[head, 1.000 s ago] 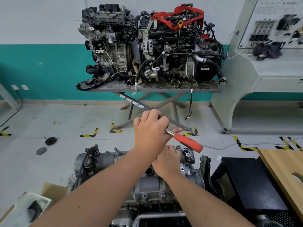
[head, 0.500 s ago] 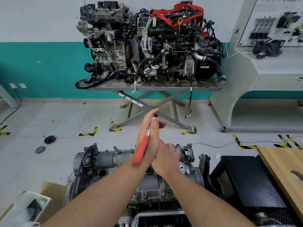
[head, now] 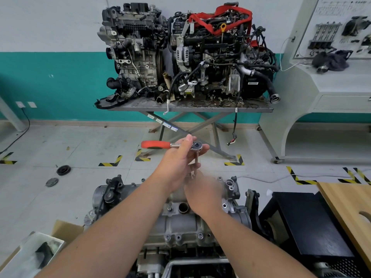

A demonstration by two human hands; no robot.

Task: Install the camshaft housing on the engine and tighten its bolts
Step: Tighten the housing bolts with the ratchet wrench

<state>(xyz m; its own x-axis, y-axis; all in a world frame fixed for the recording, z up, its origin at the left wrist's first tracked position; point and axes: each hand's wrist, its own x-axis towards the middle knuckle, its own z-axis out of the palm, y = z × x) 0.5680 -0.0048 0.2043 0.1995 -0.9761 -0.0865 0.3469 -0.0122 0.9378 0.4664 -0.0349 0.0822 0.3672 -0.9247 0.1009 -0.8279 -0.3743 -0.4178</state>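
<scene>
Above the camshaft housing [head: 176,223] seated on the engine in the foreground, the left hand [head: 178,163] grips the head of the red-handled ratchet [head: 172,145], while the blurred right hand [head: 202,193] curls around its extension just below.

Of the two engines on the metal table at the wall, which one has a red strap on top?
The right-hand engine, with the red strap looped over its top and a yellow dipstick handle. The left engine carries no strap.

Right hand [head: 202,195] motion-blurred, hiding the ratchet extension's [head: 196,165] lower end and its bolt.
</scene>
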